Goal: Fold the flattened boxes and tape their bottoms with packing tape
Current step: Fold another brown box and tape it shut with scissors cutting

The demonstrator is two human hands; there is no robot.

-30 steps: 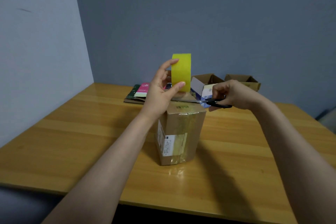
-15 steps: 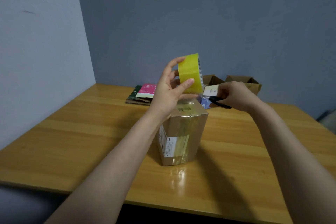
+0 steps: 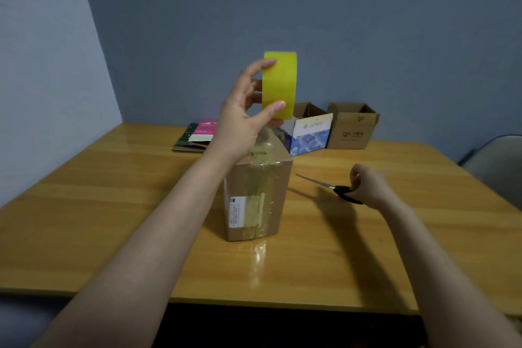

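Scissors (image 3: 336, 187) are dropping down in your right hand (image 3: 367, 185), fingers (image 3: 356, 181) curling round the handles; left hand (image 3: 240, 118) is raising the tape roll (image 3: 279, 82), fingers (image 3: 275, 107) pinching it, above the taped box (image 3: 260, 198) standing on the desk (image 3: 113, 206). Try pressing that seam flat. Folded boxes (image 3: 353, 127), flat stack (image 3: 195, 137) sitting behind, not blocking.

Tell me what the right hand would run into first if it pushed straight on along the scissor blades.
Probably the taped box: the right hand aims the scissors at the side facing it, tip just short. Depth is uncertain.
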